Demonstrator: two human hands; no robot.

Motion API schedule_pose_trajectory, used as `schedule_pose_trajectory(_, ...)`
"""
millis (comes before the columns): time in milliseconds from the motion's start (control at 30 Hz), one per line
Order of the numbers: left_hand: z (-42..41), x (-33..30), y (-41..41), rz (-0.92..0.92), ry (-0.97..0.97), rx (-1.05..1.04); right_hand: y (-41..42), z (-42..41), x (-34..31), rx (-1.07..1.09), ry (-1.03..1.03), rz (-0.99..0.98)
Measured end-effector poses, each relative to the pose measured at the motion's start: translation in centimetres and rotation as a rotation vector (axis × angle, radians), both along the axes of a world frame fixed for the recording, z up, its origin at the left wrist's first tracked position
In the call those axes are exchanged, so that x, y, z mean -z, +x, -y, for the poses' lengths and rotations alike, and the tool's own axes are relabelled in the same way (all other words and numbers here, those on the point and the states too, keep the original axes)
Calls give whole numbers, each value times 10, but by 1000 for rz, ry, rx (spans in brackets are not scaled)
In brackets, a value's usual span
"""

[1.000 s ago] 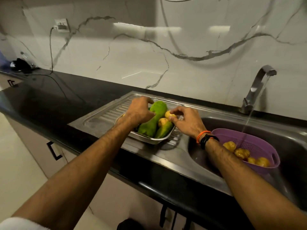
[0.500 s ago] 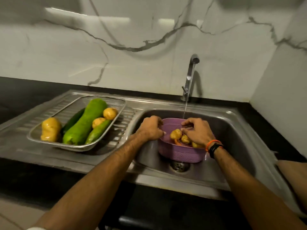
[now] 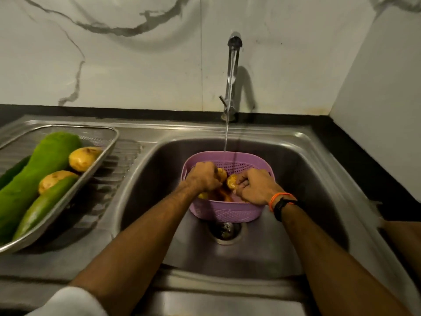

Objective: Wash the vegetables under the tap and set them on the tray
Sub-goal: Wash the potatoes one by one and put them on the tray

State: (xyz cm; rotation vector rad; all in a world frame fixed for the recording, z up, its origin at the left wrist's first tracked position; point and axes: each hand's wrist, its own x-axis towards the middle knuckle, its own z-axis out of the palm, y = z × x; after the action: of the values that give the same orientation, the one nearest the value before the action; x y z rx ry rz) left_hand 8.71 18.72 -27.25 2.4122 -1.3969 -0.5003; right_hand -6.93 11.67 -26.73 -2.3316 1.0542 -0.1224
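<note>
My left hand (image 3: 203, 176) curls on a potato (image 3: 222, 173) in the purple basket (image 3: 227, 210); my right hand (image 3: 255, 189) pinches another (image 3: 232, 181). More lie half hidden beneath. The tray (image 3: 95, 165), at nine o'clock, is cut off.

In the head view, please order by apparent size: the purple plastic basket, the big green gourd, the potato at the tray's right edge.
1. Big green gourd, though nearness to the camera may exaggerate it.
2. Purple plastic basket.
3. Yellow potato, clearly smallest.
</note>
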Motion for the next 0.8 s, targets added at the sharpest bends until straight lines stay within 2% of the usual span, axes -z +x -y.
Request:
schedule_pose_trajectory(167,32,12,-5,19,62,29,5,5,10,-49,-26,-52)
schedule_pose_trajectory(300,38,21,-3,185,78,-11,6,4,12,-72,-24,-58)
schedule_pose_trajectory(367,35,22,-3,201,94,16,6,2,10,-78,-27,-64)
schedule_pose_trajectory(533,22,8,-7,110,41,32,6,-3,4,-66,-11,-77)
schedule_pose_trajectory(633,11,-4,-9,79,13,-26,7,-5,2,-47,-15,-62)
schedule_pose_trajectory(800,-5,-22,-17,-181,-176,-188,7,-15,-9,6,-1,13)
